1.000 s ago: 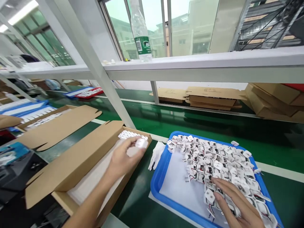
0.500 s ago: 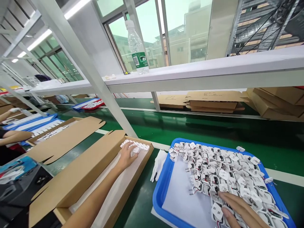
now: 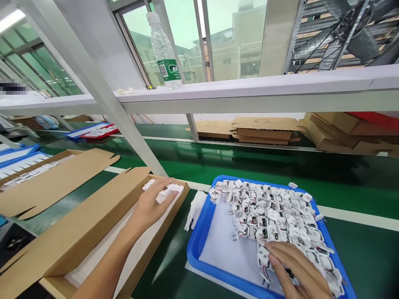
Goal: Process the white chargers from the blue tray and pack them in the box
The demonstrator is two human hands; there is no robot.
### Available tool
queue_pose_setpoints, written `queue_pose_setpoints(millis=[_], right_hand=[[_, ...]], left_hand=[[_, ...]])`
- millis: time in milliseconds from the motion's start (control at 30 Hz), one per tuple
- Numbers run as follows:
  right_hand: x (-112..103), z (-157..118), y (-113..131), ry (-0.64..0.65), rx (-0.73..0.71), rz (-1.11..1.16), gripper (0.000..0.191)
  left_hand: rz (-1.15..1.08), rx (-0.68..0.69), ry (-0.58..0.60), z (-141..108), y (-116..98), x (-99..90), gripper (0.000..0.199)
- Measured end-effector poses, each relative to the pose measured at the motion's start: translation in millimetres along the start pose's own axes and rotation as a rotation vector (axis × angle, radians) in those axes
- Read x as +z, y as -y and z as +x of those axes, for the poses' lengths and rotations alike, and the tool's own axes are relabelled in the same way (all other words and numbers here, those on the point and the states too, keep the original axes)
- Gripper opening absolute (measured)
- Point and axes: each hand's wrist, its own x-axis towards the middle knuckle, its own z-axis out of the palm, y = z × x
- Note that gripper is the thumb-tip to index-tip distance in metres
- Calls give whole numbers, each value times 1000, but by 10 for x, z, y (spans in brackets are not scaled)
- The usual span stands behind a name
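My left hand point(image 3: 152, 205) reaches into the far end of a long cardboard box point(image 3: 170, 226), its thumb and fingers spread over a row of small white parts point(image 3: 176, 188); nothing shows between them. White lining covers the box's bottom. My right hand point(image 3: 296, 265) is at the near side of a blue tray point(image 3: 199, 245), thumb and forefinger close together at a white plug housing point(image 3: 263, 254). Whether they grip it is hard to make out. Many open white housings point(image 3: 274, 207) with wires fill the tray's right and far parts.
A white glove point(image 3: 195, 209) lies between box and tray. A slanted metal post point(image 3: 124, 120) rises behind the box. Above runs a shelf point(image 3: 237, 89) with a plastic bottle point(image 3: 166, 58). Another open box point(image 3: 59, 178) lies left; flat cartons point(image 3: 264, 124) are at the back.
The whole view has shifted to the right. My left hand has let go of the white part it held and spread over the row. My right hand's fingertips have drawn closer together.
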Motion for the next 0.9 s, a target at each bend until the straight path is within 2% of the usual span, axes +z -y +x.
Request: queue_pose_setpoints(millis=[33, 100, 200, 300, 400, 467, 533, 633, 700, 800, 900], right_hand=[[1, 27, 15, -30, -15, 0, 45], [38, 76, 42, -126, 21, 42, 41], [109, 145, 61, -181, 109, 138, 34], [130, 203, 52, -191, 109, 181, 33], [119, 229, 38, -174, 103, 185, 35], [117, 227, 30, -162, 100, 187, 36], [124, 213, 26, -147, 103, 193, 36], [141, 191, 41, -83, 156, 192, 34], [147, 197, 73, 16, 232, 190, 33], [141, 262, 142, 159, 329, 274, 38], [120, 366, 189, 165, 362, 417, 39]], left_hand=[[-64, 50, 58, -53, -226, 7, 38], [-143, 137, 249, -169, -662, 121, 34], [-132, 174, 566, -300, -1183, 444, 33], [-137, 174, 660, -362, -1482, 736, 31], [-150, 155, 670, -416, -1599, 891, 41], [-160, 141, 679, -458, -1610, 924, 35], [-194, 130, 686, -495, -1586, 900, 28], [-303, 138, 697, -516, -1526, 766, 22], [-514, 119, 722, -509, -1510, 659, 23], [-989, 16, 756, -486, -1564, 577, 27], [-1254, -91, 698, -477, -1683, 619, 25]])
